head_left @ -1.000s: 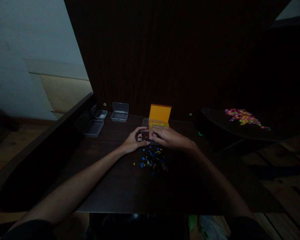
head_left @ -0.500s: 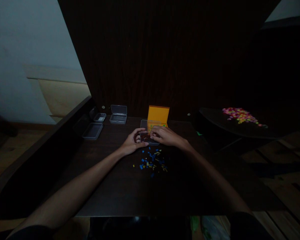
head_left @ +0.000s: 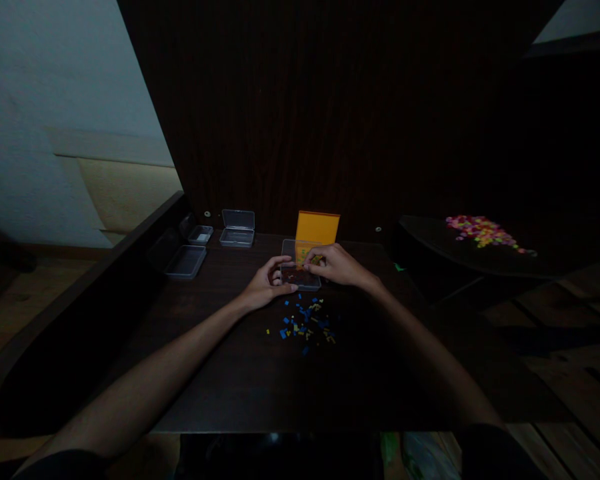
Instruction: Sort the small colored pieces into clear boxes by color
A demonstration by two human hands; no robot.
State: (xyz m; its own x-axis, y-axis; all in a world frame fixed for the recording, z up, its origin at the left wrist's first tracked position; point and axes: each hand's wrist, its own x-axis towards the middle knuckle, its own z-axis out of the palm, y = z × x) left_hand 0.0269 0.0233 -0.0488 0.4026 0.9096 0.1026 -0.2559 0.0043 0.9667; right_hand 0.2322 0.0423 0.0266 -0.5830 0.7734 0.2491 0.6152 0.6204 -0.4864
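1. Head view, dim: my left hand (head_left: 264, 288) curls its fingers on the left edge of the clear box (head_left: 300, 277), mid-tabletop (head_left: 240, 373), before the orange box (head_left: 318, 229).
2. My right hand (head_left: 338, 266) bunches its fingers over the far rim; whether they pinch anything, I cannot tell.
3. Pieces (head_left: 305, 324) nearby blur together.

Left hand (head_left: 265, 285) steadying small clear plastic box (head_left: 300, 275), right hand (head_left: 336, 266) at open orange plastic case (head_left: 316, 235), scattered blue and yellow beads (head_left: 304, 325) on dark wooden table (head_left: 240, 373)

Heavily underexposed. Only bright patch: pale wall (head_left: 50, 100) at 10 o'clock; back panel (head_left: 330, 100) at 12 nearly black. Left hand (head_left: 266, 285), right hand (head_left: 337, 267) on counter (head_left: 240, 380) low-contrast, noisy. Fine detail lost. Wide-angle bending at edges.
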